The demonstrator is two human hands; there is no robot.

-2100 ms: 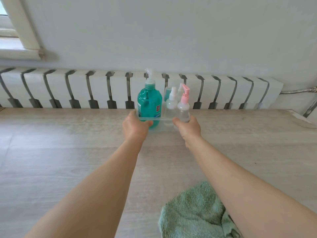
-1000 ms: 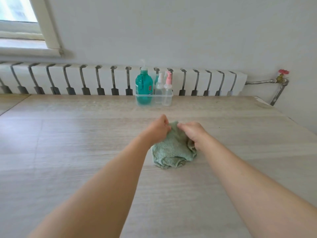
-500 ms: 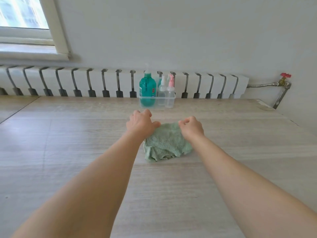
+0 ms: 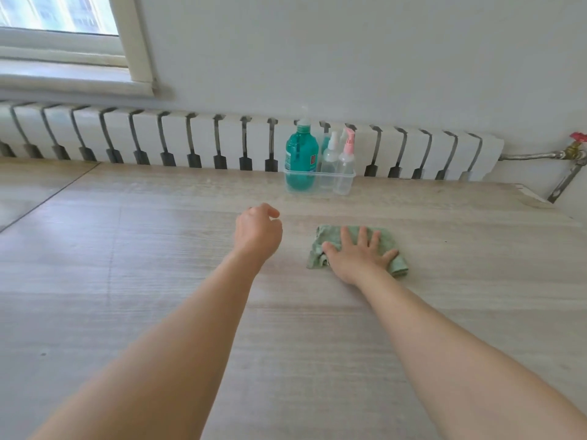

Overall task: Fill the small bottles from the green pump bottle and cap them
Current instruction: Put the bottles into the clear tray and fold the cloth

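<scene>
The green pump bottle [image 4: 301,157] stands in a clear plastic tray [image 4: 348,178] at the table's far edge, against the radiator. Beside it in the tray are small clear spray bottles, one with a white top [image 4: 330,154] and one with a pink top [image 4: 346,160]. My right hand [image 4: 360,254] lies flat with fingers spread on a green cloth [image 4: 324,246], well in front of the tray. My left hand [image 4: 258,231] hovers over the table left of the cloth, fingers loosely curled, holding nothing.
A white radiator [image 4: 190,141] runs along the wall behind the wooden table [image 4: 158,249]. A pipe with a red valve [image 4: 576,144] is at the far right, by the table's right end. A window sill [image 4: 73,81] sits at upper left.
Both hands left the tray and came back to the cloth. The left hand has let go of the cloth and moved left; the right hand now presses it flat, further right.
</scene>
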